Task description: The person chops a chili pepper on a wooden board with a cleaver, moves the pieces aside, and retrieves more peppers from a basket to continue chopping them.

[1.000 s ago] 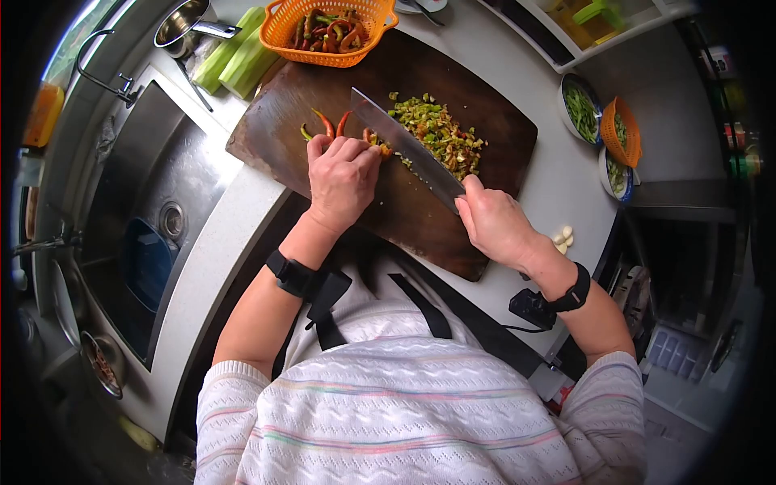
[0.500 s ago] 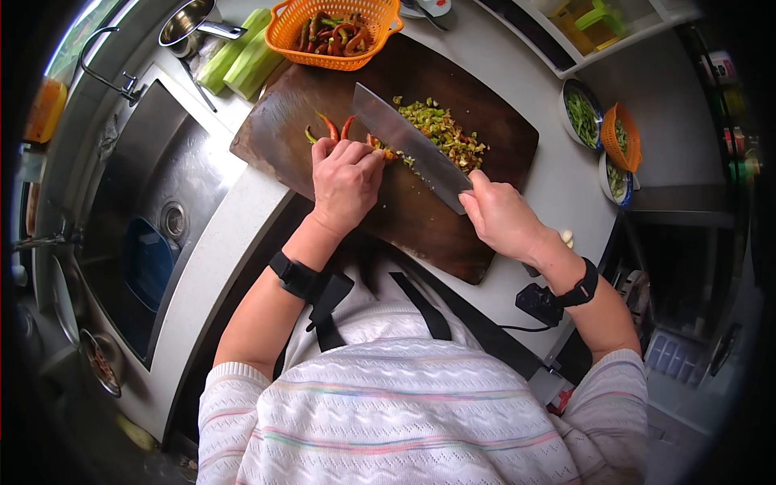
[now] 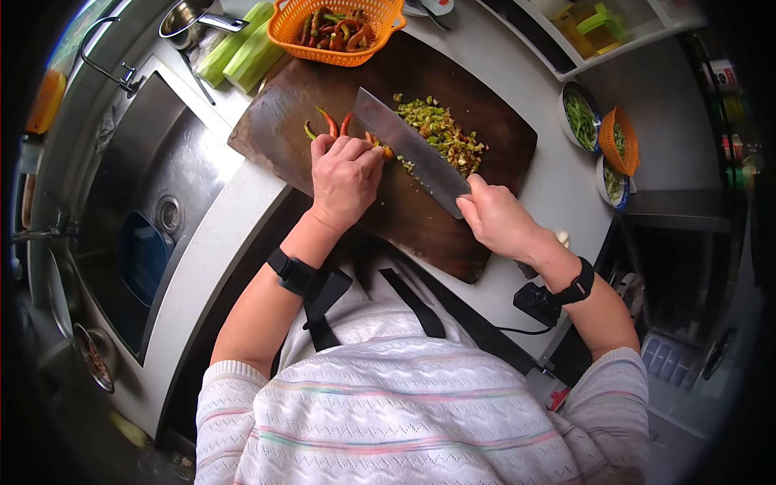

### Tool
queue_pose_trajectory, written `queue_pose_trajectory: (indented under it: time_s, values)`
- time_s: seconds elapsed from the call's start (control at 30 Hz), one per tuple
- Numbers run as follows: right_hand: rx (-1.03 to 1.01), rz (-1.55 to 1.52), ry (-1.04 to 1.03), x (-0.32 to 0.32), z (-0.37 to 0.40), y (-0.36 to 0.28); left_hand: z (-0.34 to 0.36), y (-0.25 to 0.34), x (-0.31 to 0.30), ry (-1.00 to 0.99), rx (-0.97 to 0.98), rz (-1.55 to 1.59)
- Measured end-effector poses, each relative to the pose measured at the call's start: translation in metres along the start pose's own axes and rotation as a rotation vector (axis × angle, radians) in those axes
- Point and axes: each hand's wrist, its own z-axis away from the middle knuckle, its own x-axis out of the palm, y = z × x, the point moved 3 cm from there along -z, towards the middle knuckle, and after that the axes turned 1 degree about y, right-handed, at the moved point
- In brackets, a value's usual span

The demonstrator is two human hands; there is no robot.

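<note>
My left hand (image 3: 346, 179) is closed over several red and green chilies (image 3: 327, 123) on the dark wooden cutting board (image 3: 436, 238), fingertips curled and their tips poking out beyond the knuckles. My right hand (image 3: 503, 217) grips the handle of a wide cleaver (image 3: 412, 149). The blade slants across the board just right of my left fingers. Chopped green and red chili pieces (image 3: 440, 133) lie heaped on the far side of the blade, with a few bits on the near side.
An orange basket (image 3: 335, 54) of chilies stands at the board's far edge, beside peeled green vegetables (image 3: 246, 56) and a metal pot (image 3: 187, 24). At left is a sink (image 3: 190, 178). Bowls (image 3: 580, 117) and a small orange basket (image 3: 620, 141) sit at right.
The cleaver and my right hand have shifted very slightly, the blade staying beside the chilies. My left hand keeps its hold. The whole view has moved a little.
</note>
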Motion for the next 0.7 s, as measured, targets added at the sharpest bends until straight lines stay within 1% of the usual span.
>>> queue_pose_trajectory:
  time_s: [0.07,0.17,0.33,0.63,0.7]
  values:
    - [-0.019,-0.026,0.012,0.01,0.001,0.006,-0.001,0.001,0.0,0.007,-0.001,-0.007]
    - [-0.036,-0.03,0.089,0.015,0.005,0.008,-0.001,0.001,0.0,0.007,0.008,0.0]
    - [0.0,-0.014,0.032,-0.008,0.02,-0.006,0.0,0.0,0.001,0.026,-0.011,0.002]
    - [-0.023,0.124,0.004,-0.003,0.009,-0.015,0.001,-0.001,0.003,0.03,-0.021,0.013]
    - [-0.019,0.126,0.027,0.008,0.005,-0.014,0.004,-0.001,0.004,0.024,-0.019,0.01]
